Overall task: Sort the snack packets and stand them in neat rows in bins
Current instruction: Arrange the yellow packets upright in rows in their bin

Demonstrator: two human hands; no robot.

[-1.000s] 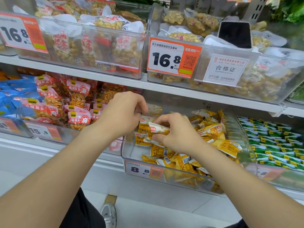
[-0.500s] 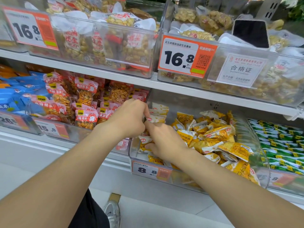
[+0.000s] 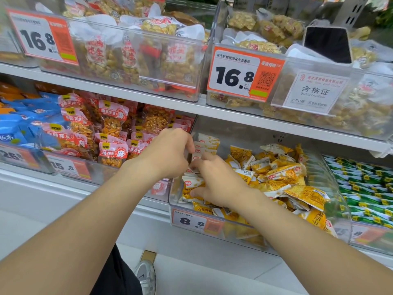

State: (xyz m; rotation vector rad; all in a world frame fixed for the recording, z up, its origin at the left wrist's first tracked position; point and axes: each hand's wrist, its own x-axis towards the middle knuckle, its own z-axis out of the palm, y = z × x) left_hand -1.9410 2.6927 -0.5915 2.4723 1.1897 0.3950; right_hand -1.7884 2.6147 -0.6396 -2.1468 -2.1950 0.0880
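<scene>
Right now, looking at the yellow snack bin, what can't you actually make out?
All in the head view:
1. The left hand fingertips: hidden behind its own knuckles, grip unclear.
2. Some yellow packets: covered by the right hand and forearm.
3. Far-left price tag: blurred.
4. The green packets: cut off by right edge.

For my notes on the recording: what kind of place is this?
Most likely a shop's snack aisle: clear bins of snack packets stand on shelves, with price tags on their fronts.
</scene>
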